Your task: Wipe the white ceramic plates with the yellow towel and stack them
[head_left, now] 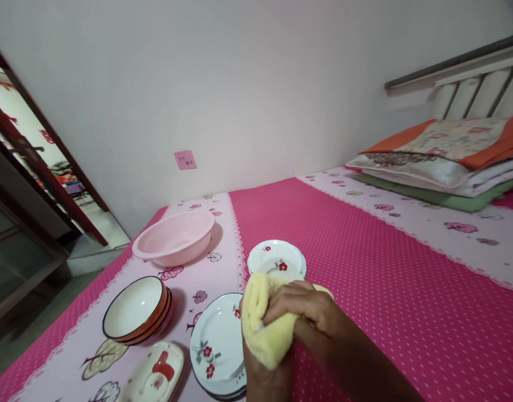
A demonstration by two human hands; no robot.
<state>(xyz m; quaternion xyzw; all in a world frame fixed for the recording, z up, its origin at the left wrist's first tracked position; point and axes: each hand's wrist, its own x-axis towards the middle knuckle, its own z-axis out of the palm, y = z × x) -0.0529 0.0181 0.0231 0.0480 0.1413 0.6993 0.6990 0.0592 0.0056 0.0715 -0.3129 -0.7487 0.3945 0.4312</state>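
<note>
Your right hand (306, 312) curls tight over the yellow cloth (260, 335), just beside the plate stack (216, 349) — left hand (262, 382) underneath, fingers hidden, can't tell. Bunch it firmly — press evenly.

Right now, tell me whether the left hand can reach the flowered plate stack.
Probably yes: the left hand is half under the yellow cloth, but the plate stack lies right beside it, uncovered, with nothing between.

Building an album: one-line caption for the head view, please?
Right hand grips a yellow cloth, left hand under it, by stacked flowered plates on a pink bedspread.
</note>
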